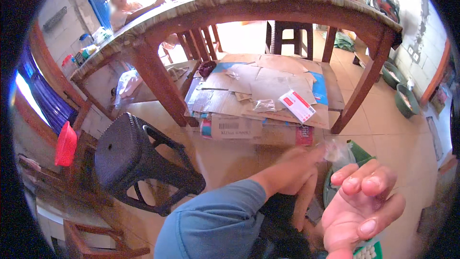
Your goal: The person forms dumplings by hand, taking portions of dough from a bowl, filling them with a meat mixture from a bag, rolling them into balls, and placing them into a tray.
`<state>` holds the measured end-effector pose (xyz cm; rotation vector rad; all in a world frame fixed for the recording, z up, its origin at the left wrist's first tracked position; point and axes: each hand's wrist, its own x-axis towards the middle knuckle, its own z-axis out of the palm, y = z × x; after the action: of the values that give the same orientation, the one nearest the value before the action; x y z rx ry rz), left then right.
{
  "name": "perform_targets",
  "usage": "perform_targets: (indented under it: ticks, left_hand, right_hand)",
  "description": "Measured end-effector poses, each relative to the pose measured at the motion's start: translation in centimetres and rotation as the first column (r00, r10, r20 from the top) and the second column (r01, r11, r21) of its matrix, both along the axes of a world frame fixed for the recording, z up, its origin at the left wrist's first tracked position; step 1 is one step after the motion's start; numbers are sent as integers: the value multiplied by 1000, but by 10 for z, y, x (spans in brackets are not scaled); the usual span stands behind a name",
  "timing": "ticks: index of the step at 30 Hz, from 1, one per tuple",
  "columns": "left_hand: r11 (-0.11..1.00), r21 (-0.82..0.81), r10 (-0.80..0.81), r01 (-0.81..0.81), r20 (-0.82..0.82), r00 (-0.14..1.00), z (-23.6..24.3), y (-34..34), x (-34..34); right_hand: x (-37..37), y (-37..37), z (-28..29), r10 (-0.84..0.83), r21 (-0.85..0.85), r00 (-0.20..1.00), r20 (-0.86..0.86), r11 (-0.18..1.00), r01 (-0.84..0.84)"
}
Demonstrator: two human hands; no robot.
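Right hand (362, 204) half-curled; left hand (310, 157) holds bag (339, 154)

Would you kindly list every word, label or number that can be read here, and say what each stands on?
I'll give places only, leaving printed wording uncopied.
White-and-red flat packet: fine print, too small to read.
Brown cardboard panel: a barcode-like block with a line of dark print below, too blurred to read surely.
Magenta panel: pale lettering, set sideways.

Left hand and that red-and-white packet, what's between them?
In the head view, the front edge of the cardboard pile lies between the blurred left hand and the red-and-white packet.
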<state>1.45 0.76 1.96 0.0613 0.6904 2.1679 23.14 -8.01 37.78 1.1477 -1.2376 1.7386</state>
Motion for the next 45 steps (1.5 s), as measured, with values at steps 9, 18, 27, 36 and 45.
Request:
perform_targets:
  ticks: [9,18,27,36,45]
  left_hand:
    - [1000,6,18,-18,-2,1000,5,-3,-7]
    - [1000,5,26,-26,1,1000,4,10,-16]
    - [999,9,44,-44,9,999,1,14,-21]
    - [998,21,60,-61,29,998,5,0,-17]
    - [973,77,224,-216,-125,967,-10,-27,-42]
  right_hand:
    - [-1,-16,7,29,-134,999,44,991,-22]
    - [-10,-8,-10,102,-42,993,66,994,-99]
    - [-18,-12,-4,86,-72,996,0,994,-86]
    - [-6,-12,-24,53,-129,994,100,991,-40]
    - [0,109,-155,-919,658,302,254,393,642]
